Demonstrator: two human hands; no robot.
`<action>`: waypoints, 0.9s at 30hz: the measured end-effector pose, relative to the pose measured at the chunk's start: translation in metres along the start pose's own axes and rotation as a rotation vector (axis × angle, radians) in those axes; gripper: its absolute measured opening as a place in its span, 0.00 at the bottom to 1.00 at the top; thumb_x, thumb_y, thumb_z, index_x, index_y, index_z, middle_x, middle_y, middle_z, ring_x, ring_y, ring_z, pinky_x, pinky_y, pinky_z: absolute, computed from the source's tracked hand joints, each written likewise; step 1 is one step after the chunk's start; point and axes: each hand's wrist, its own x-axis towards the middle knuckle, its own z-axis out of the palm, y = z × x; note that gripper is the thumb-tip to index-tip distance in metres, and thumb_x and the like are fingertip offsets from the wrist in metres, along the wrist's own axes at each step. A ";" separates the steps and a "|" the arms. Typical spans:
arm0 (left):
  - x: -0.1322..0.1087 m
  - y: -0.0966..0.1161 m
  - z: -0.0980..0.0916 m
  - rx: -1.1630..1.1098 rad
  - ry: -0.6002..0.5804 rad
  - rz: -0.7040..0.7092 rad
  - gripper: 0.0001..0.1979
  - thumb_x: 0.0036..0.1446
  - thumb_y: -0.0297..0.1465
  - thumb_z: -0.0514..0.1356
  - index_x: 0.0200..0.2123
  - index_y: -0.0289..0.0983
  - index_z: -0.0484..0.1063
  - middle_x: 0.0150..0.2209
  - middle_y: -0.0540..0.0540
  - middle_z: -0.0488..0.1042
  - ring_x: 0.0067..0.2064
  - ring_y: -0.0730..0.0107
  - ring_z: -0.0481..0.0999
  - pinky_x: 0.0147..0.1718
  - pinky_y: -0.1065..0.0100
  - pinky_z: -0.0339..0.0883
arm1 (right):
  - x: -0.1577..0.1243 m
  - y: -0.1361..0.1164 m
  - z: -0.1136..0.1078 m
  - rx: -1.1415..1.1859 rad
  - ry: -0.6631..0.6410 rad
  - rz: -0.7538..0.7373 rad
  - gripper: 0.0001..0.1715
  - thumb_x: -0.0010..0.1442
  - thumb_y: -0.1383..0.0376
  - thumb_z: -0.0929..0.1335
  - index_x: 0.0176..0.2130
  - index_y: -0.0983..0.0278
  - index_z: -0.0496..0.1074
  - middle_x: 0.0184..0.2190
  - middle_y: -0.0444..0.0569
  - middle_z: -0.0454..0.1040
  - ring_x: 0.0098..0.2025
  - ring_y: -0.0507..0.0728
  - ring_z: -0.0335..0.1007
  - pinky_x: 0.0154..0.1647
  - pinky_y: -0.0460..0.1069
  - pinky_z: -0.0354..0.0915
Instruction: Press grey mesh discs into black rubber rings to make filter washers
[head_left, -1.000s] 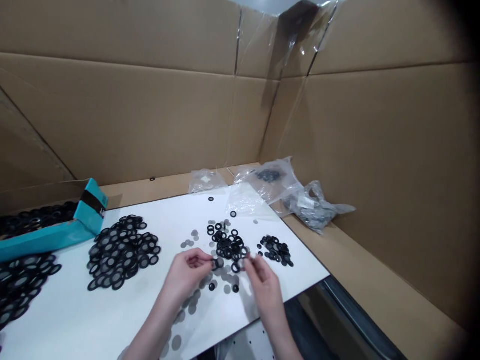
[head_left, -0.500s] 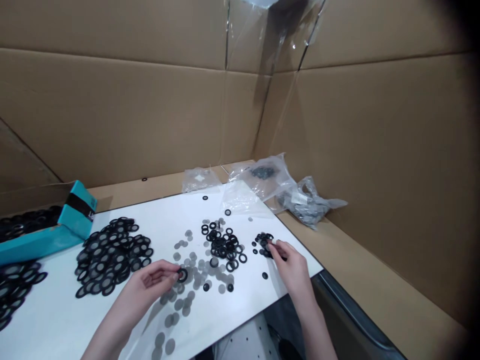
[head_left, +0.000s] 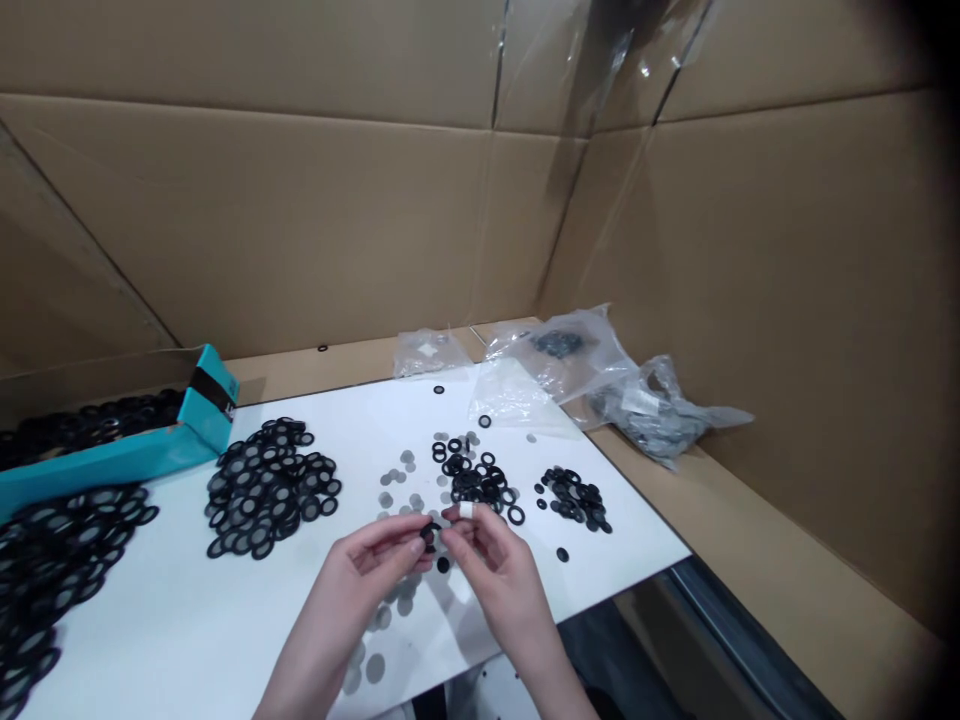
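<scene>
Both hands meet over the front middle of the white board [head_left: 300,620]. A black ring [head_left: 430,535] is pinched between the fingertips of my left hand [head_left: 375,565]. My right hand [head_left: 491,560] has its fingers closed against the same ring from the right; a small part in them is too hidden to make out. Grey mesh discs [head_left: 375,668] lie scattered below and behind the hands. Just behind my right hand is a pile of black rings [head_left: 480,482]. Farther right sits a pile of small black caps [head_left: 576,497].
A large pile of rings with grey centres [head_left: 270,490] lies left of the hands, another [head_left: 67,545] at the far left. Behind them stands a teal box [head_left: 112,453] of black parts. Clear plastic bags [head_left: 652,415] lie at the back right. Cardboard walls surround the board.
My right hand has left the small black caps and moved left to meet my left hand at the ring. The camera view has shifted, so the scene sits farther right.
</scene>
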 end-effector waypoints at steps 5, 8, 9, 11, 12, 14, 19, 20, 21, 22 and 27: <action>-0.007 -0.006 -0.007 -0.008 -0.033 0.066 0.17 0.44 0.36 0.67 0.40 0.38 0.76 0.43 0.42 0.78 0.47 0.58 0.75 0.46 0.65 0.68 | 0.001 0.000 0.010 -0.018 -0.067 0.005 0.11 0.58 0.58 0.68 0.35 0.64 0.71 0.32 0.48 0.73 0.36 0.55 0.70 0.39 0.47 0.65; -0.004 -0.011 -0.010 0.001 0.008 0.098 0.13 0.44 0.35 0.67 0.35 0.38 0.75 0.37 0.44 0.79 0.40 0.62 0.76 0.40 0.68 0.69 | 0.000 0.001 0.014 0.029 -0.107 0.056 0.12 0.57 0.57 0.68 0.31 0.64 0.68 0.29 0.46 0.71 0.33 0.54 0.68 0.36 0.46 0.64; -0.003 -0.012 -0.011 0.007 0.013 0.100 0.13 0.44 0.34 0.67 0.35 0.37 0.74 0.34 0.45 0.78 0.37 0.64 0.76 0.37 0.69 0.69 | 0.001 0.002 0.015 0.047 -0.130 0.075 0.13 0.57 0.56 0.68 0.31 0.64 0.67 0.28 0.45 0.69 0.32 0.53 0.67 0.34 0.45 0.63; -0.002 -0.015 -0.012 0.005 0.004 0.099 0.13 0.44 0.33 0.66 0.35 0.37 0.72 0.27 0.49 0.75 0.32 0.68 0.74 0.31 0.71 0.67 | 0.001 0.004 0.017 0.068 -0.165 0.106 0.15 0.57 0.55 0.68 0.29 0.64 0.66 0.26 0.43 0.66 0.30 0.52 0.63 0.32 0.44 0.61; -0.002 -0.015 -0.012 -0.002 -0.002 0.099 0.14 0.44 0.32 0.66 0.35 0.38 0.70 0.24 0.52 0.72 0.29 0.70 0.72 0.29 0.72 0.65 | 0.001 0.005 0.018 0.071 -0.176 0.119 0.15 0.57 0.55 0.68 0.29 0.64 0.65 0.25 0.42 0.64 0.30 0.51 0.62 0.31 0.44 0.60; -0.003 -0.015 -0.012 -0.023 0.002 0.100 0.14 0.44 0.31 0.66 0.34 0.38 0.67 0.21 0.55 0.69 0.26 0.73 0.68 0.26 0.74 0.62 | 0.000 0.006 0.020 0.075 -0.176 0.139 0.17 0.58 0.54 0.67 0.28 0.64 0.64 0.25 0.41 0.60 0.29 0.50 0.58 0.30 0.43 0.58; -0.007 -0.013 -0.009 -0.105 0.088 0.099 0.15 0.43 0.30 0.67 0.31 0.39 0.62 0.21 0.56 0.68 0.26 0.76 0.65 0.26 0.76 0.59 | -0.006 0.007 0.030 0.072 -0.059 0.144 0.18 0.60 0.52 0.65 0.29 0.63 0.62 0.26 0.41 0.59 0.29 0.50 0.56 0.31 0.43 0.58; -0.007 -0.013 -0.008 -0.133 0.099 0.103 0.15 0.44 0.30 0.67 0.32 0.39 0.62 0.22 0.56 0.69 0.26 0.77 0.65 0.27 0.76 0.59 | -0.008 0.008 0.032 0.061 -0.032 0.133 0.18 0.60 0.52 0.64 0.29 0.63 0.61 0.25 0.41 0.58 0.29 0.50 0.56 0.31 0.44 0.58; -0.007 -0.014 -0.008 -0.163 0.108 0.109 0.15 0.45 0.30 0.67 0.32 0.39 0.63 0.23 0.56 0.69 0.28 0.77 0.66 0.29 0.76 0.60 | -0.010 0.008 0.033 0.048 -0.012 0.122 0.18 0.60 0.52 0.64 0.28 0.63 0.61 0.25 0.41 0.58 0.29 0.50 0.55 0.30 0.44 0.57; -0.007 -0.015 -0.008 -0.192 0.118 0.114 0.14 0.46 0.30 0.67 0.33 0.39 0.64 0.24 0.55 0.70 0.29 0.77 0.66 0.30 0.76 0.61 | -0.011 0.009 0.034 0.032 0.000 0.113 0.18 0.61 0.53 0.64 0.27 0.63 0.60 0.25 0.41 0.58 0.28 0.50 0.55 0.29 0.44 0.57; -0.007 -0.020 -0.006 -0.331 0.114 0.089 0.11 0.48 0.31 0.66 0.33 0.37 0.67 0.30 0.51 0.71 0.37 0.72 0.70 0.39 0.73 0.62 | -0.017 0.013 0.035 0.025 -0.069 0.077 0.15 0.60 0.54 0.65 0.34 0.63 0.65 0.30 0.45 0.65 0.34 0.53 0.62 0.36 0.46 0.61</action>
